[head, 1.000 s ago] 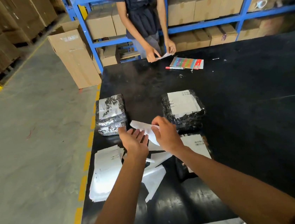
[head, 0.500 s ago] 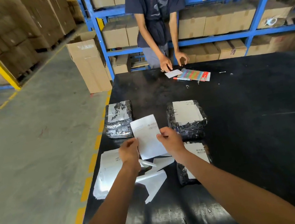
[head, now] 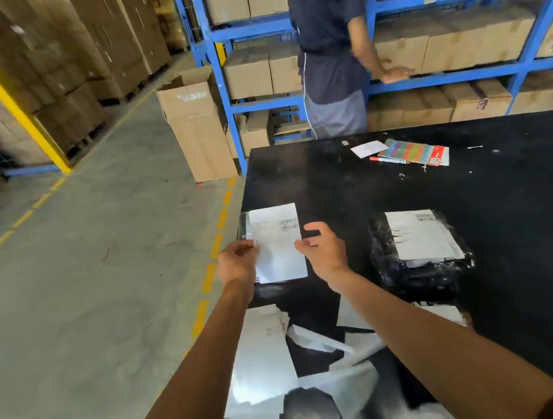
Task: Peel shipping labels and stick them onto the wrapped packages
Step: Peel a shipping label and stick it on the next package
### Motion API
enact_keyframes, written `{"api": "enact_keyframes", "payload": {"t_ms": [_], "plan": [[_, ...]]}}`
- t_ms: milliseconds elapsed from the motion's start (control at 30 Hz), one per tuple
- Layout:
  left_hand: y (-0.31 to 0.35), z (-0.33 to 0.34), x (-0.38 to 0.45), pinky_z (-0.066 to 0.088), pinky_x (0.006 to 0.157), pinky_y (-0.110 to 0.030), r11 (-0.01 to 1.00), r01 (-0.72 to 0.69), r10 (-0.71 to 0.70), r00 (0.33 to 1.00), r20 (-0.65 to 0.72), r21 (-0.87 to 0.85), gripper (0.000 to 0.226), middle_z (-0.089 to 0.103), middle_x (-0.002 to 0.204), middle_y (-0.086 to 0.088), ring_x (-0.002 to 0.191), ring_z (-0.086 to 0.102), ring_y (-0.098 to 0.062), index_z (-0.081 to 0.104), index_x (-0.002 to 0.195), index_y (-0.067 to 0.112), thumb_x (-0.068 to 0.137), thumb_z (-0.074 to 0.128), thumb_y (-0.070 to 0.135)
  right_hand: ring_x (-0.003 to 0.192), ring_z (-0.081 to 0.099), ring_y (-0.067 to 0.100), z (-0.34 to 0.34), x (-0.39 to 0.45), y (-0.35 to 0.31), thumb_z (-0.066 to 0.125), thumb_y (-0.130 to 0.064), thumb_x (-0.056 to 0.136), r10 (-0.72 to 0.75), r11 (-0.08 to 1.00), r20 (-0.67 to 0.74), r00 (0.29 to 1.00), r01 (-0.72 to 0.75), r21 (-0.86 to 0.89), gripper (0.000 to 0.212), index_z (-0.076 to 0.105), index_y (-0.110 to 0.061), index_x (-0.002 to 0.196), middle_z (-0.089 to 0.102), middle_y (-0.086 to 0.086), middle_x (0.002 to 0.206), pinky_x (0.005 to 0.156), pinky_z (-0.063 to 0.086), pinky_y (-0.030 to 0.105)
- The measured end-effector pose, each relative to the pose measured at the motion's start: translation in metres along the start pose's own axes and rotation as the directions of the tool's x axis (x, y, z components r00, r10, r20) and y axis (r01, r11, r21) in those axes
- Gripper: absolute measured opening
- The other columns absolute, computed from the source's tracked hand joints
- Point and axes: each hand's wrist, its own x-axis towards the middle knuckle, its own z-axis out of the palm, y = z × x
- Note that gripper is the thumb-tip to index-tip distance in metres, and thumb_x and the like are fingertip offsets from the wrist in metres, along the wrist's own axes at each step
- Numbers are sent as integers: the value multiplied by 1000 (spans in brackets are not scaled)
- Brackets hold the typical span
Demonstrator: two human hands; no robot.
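Holding shipping label over left-hand wrapped package, at left edge of black table. Left hand pinches label's left edge; right hand pinches right edge, index finger raised. Label long axis runs away from wearer, barcode at far right corner. Package mostly hidden beneath label. Second labelled package well apart to right. Open tabletop beyond and right. Backing sheets lie near front edge. Bystander at far edge.
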Motion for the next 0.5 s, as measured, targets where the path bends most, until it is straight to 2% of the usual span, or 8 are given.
{"api": "enact_keyframes", "payload": {"t_ms": [100, 167, 233, 300, 333, 433, 500], "plan": [[-2, -1, 42, 57, 70, -41, 1000, 12, -12, 998, 53, -3, 10, 68, 74, -8, 67, 60, -25, 69, 81, 12, 81, 71, 2, 93, 66, 19, 21, 30, -1, 68, -16, 87, 28, 1000, -13, 1000, -28, 0, 32, 60, -16, 118, 72, 6, 104, 62, 45, 13], [-6, 1, 66, 58, 73, -45, 1000, 24, -24, 996, 81, 8, 15, 70, 76, -10, 68, 62, -26, 69, 77, 15, 79, 71, 1, 91, 68, 18, 32, 45, -3, 69, -14, 85, 42, 999, -29, 999, -42, -2, 30, 61, -16, 114, 73, 5, 99, 62, 46, 13], [-7, 4, 87, 57, 76, -43, 999, 29, -30, 995, 96, 19, 17, 70, 76, -9, 70, 62, -26, 69, 76, 16, 80, 71, -1, 89, 68, 17, 41, 60, -4, 69, -13, 84, 43, 999, -38, 998, -43, -18, 29, 62, -15, 112, 73, 4, 99, 63, 48, 12], [-8, 9, 108, 54, 72, -38, 999, 36, -38, 994, 104, 27, 15, 68, 74, -7, 70, 60, -25, 69, 79, 14, 81, 70, -1, 84, 66, 15, 51, 77, -4, 68, -10, 85, 48, 998, -33, 998, -49, -37, 29, 61, -12, 113, 72, 5, 101, 56, 46, 8], [-11, 12, 118, 54, 70, -37, 999, 40, -44, 993, 107, 34, 14, 68, 73, -6, 69, 59, -24, 70, 81, 13, 81, 70, 0, 83, 65, 15, 56, 85, -3, 67, -9, 85, 53, 997, -34, 998, -55, -45, 29, 61, -11, 113, 72, 6, 102, 56, 48, 10], [-19, 20, 142, 53, 69, -34, 997, 41, -48, 994, 103, 63, 13, 68, 74, -5, 69, 59, -21, 72, 86, 11, 80, 70, 0, 87, 69, 20, 68, 102, 4, 67, -8, 84, 71, 995, -38, 997, -73, -62, 29, 61, -10, 113, 73, 9, 103, 69, 56, 24], [-24, 25, 156, 53, 70, -33, 997, 47, -53, 993, 107, 66, 15, 68, 76, -6, 71, 59, -21, 72, 88, 9, 80, 69, -2, 92, 69, 21, 76, 113, 10, 66, -8, 84, 88, 993, -33, 996, -90, -81, 29, 61, -10, 113, 73, 9, 104, 74, 56, 28]]}}
